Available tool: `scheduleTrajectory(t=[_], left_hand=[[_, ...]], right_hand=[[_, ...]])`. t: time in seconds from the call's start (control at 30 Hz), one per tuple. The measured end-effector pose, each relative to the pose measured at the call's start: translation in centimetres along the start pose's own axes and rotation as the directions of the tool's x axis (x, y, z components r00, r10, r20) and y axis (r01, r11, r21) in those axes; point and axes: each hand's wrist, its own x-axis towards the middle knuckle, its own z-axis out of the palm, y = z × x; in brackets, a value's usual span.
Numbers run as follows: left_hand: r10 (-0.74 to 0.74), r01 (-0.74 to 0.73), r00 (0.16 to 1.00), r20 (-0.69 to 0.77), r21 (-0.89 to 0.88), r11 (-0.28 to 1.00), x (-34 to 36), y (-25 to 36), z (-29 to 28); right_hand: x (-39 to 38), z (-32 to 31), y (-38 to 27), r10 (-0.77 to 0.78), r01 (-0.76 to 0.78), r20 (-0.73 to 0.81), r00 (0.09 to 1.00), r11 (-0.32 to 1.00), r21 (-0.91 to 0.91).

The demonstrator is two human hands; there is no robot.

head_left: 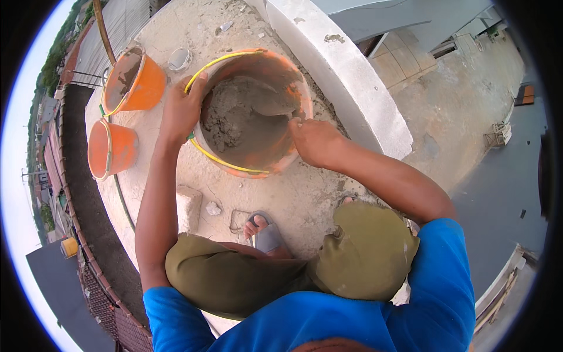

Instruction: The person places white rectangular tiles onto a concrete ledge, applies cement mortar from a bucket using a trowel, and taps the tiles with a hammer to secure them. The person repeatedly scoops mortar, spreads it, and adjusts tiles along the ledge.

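Left hand [183, 110] – fingers gripping bucket rim [307, 97]; right hand [317, 142] – fingers round trowel [274, 104] in mortar [230, 117]

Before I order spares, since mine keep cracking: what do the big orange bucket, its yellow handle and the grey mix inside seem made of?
Big orange bucket: probably plastic, dull; its orange shows through smeared grey.
Yellow handle: perhaps plastic-covered, smooth-looking, thin and evenly curved; any core is hidden.
Grey mix: likely wet mortar or cement, matte, lumpy left, smoother right.
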Motion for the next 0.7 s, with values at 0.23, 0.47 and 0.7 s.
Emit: scheduleTrajectory(t=[0.23, 0.47, 0.7], left_hand=[[0.087, -0.096, 0.991, 0.103, 0.085, 0.992, -2.0, 0.5, -0.7], [0.096, -0.093, 0.995, -0.007, 0.172, 0.981, -3.6, 2.9, 2.8], [0.05, -0.044, 0.998, -0.045, 0.135, 0.99, -2.3, 1.5, 1.5]], right_hand=[[-2.2, 0.2, -1.1, -0.004, 0.003, 0.076, 0.997, 1.0, 0.01], [-1.7, 5.6, -3.7, -0.142, -0.01, 0.351, 0.925, 0.918, 0.397], [-2.0, 6.0, -3.9, -0.412, -0.306, 0.33, 0.849, 0.125, 0.944]])
